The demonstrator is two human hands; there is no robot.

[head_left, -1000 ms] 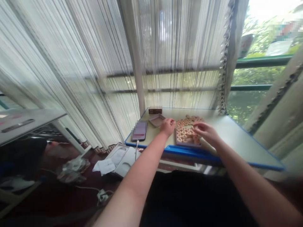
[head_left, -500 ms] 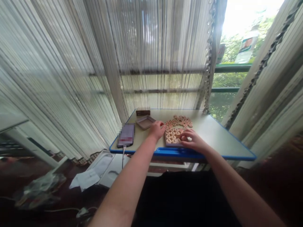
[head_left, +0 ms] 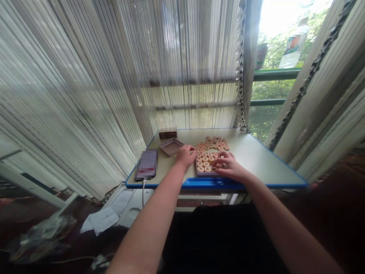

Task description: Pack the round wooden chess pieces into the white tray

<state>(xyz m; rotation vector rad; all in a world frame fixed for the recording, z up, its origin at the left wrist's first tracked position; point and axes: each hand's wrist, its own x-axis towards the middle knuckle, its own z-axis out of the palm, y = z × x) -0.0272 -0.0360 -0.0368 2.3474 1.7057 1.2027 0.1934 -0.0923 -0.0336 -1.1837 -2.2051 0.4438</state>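
Note:
A shallow box [head_left: 207, 174] on the table holds rows of round wooden Chinese chess pieces [head_left: 207, 169] with characters on top. My right hand [head_left: 231, 167] reaches over the box's right side, fingers curled down onto a Chinese chess piece at the front rows; the hand partly hides the pieces there. At the box's back left corner is my left hand [head_left: 186, 156], its fingers drawn together; whatever lies between the fingertips is too small to make out. Behind the box, loose Chinese chess pieces [head_left: 218, 143] are spread in a heap.
An empty shallow lid [head_left: 171, 147] lies left of my left hand, with a small dark box [head_left: 168, 133] behind it. A phone [head_left: 146, 164] with a cable rests at the table's left edge. A blue tray [head_left: 211, 183] runs along the table's [head_left: 265, 163] front edge. Curtains hang behind.
The view has shifted slightly, so the table sits a little further left. My right fingers have come down lower over the front of the box. My left hand stays by the box corner.

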